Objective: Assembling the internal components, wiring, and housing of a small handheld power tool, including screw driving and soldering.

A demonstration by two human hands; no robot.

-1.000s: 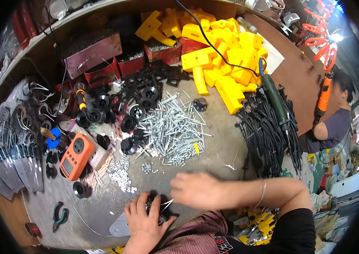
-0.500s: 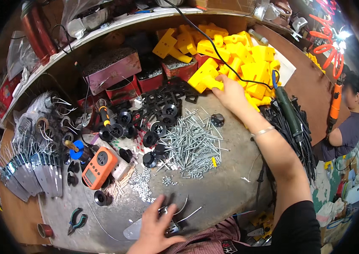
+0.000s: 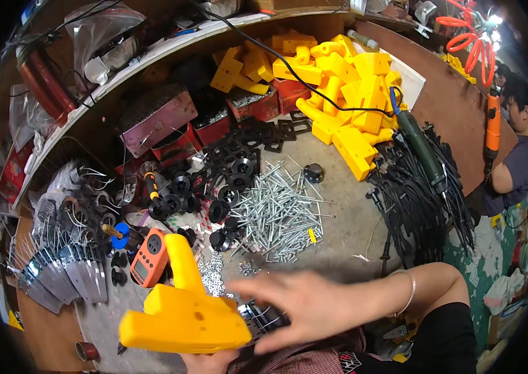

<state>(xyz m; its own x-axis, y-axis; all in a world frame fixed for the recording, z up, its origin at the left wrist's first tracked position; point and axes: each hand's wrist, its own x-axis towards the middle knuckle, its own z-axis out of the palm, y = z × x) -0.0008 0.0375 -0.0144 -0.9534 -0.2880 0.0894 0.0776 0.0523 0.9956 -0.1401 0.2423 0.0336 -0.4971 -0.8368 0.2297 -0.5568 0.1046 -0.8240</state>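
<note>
A yellow plastic tool housing with a stubby handle is held up near the table's front edge. My left hand grips it from beneath; most of the fingers are hidden behind it. To its right hovers my right hand, slightly blurred, thumb and fingers apart with nothing seen between them. Between the housing and my right hand a shiny metal part with wires shows in part. Whether my right fingers touch it, I cannot tell. A pile of long screws lies beyond my hands, beside small nuts.
More yellow housings are heaped at the back right. Black cables and a hanging dark green screwdriver are on the right. An orange meter and fanned metal blades stand left. A co-worker sits far right.
My right hand has come back from the yellow heap to the front edge. A yellow housing is now in my left hand, which was empty and spread above the metal part.
</note>
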